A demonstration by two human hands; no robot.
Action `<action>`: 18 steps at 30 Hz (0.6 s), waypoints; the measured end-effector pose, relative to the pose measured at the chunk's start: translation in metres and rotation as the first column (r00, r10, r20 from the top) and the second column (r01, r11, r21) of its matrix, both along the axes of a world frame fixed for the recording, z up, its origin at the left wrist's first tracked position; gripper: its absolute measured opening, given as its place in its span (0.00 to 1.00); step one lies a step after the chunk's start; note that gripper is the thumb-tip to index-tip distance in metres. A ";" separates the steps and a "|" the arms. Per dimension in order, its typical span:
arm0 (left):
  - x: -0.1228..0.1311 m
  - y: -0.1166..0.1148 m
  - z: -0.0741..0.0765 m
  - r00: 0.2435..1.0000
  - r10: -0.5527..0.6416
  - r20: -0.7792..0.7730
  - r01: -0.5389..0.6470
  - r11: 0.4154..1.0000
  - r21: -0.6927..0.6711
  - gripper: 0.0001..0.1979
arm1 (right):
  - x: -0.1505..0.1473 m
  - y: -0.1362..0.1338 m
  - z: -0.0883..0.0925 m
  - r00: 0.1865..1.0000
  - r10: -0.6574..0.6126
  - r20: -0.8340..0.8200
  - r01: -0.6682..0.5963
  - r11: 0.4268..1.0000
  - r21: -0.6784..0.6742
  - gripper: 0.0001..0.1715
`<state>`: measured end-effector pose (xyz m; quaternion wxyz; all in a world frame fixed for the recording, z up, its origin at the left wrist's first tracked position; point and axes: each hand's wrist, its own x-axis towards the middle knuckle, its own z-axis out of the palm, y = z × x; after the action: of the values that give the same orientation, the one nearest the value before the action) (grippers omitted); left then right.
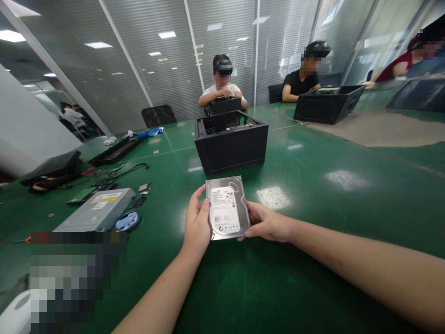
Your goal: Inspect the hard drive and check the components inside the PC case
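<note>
Head: L hand (197, 221), R hand (266, 223) pinch-grip on HDD (226, 207); PC case (231, 148) just behind.

The head-worn camera looks forward and down the green table (264, 297), close above the hard drive (226, 208).

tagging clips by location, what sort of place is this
Probably an office meeting room used as a computer assembly workshop: glass partition walls with blinds, a long green table, open black computer cases in front of seated people, and a hard drive held in the left hand and right hand.
</note>
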<state>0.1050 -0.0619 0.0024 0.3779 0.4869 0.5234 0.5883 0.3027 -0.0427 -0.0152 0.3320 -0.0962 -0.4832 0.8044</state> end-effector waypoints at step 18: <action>0.000 -0.001 0.003 1.000 0.000 -0.021 0.000 1.000 -0.001 0.22 | 0.000 0.001 0.000 1.000 -0.005 -0.001 0.005 1.000 -0.016 0.45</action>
<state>0.1052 -0.0629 0.0051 0.3728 0.4930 0.5276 0.5828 0.3028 -0.0421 -0.0156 0.3332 -0.0998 -0.4764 0.8075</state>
